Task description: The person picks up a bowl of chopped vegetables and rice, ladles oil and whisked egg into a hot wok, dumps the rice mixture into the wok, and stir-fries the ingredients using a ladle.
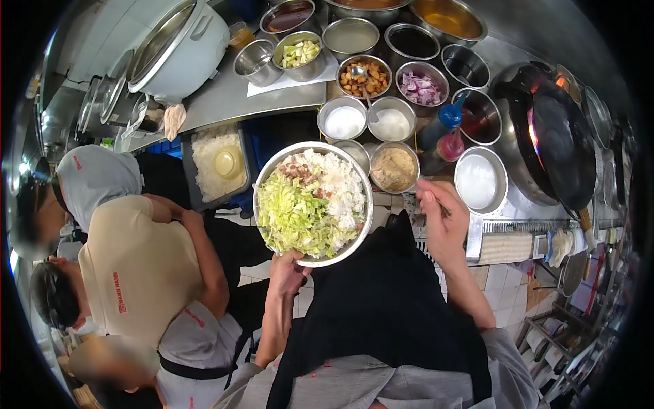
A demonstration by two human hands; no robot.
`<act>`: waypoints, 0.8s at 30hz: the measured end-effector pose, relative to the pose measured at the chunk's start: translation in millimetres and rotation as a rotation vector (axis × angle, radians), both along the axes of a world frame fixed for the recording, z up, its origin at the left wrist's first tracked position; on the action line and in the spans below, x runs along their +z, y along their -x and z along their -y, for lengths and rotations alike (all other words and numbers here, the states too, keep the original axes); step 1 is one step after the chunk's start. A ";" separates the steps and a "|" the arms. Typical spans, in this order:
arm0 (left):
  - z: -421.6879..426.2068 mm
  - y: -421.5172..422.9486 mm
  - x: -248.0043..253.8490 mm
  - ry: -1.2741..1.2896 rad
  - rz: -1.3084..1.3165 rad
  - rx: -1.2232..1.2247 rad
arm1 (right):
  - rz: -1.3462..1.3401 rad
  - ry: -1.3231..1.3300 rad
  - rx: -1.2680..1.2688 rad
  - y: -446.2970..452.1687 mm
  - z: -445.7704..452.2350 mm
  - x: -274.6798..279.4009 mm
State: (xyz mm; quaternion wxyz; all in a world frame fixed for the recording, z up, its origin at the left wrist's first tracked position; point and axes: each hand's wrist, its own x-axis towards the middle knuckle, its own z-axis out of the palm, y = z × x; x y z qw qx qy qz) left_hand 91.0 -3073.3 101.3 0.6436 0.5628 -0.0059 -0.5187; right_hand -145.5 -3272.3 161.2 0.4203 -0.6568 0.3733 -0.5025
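My left hand (287, 271) grips the lower rim of a round metal bowl (368, 221). The bowl holds white rice (344, 184), shredded lettuce (289, 215) and small pieces of brownish-pink meat (300, 172). To the right of the bowl my right hand (446, 228) is closed around a thin, dark utensil handle; its working end is not clear. That hand is just below a tin of tan powder (395, 168) and left of a tin of white seasoning (479, 178), apart from the big bowl.
Several metal containers hold chopped red onion (421, 88), fried brown pieces (364, 76) and dark sauces (411, 41). A wok (562, 140) sits over a flame at right. At left stand a tub of rice (218, 167), a large cooker (184, 58) and several co-workers (146, 266). Squeeze bottles (446, 133) stand nearby.
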 end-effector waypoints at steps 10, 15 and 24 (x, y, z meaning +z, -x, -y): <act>3.1 -7.5 2.6 -0.045 -0.001 -0.019 | -0.345 0.015 -0.110 7.0 26.5 -70.6; -4.0 -10.3 2.7 -0.071 0.014 0.011 | -0.141 -0.234 -0.160 -1.2 31.7 -102.4; -9.0 -13.6 -3.8 -0.055 0.002 0.016 | 0.441 -0.750 -0.196 29.2 37.2 -80.4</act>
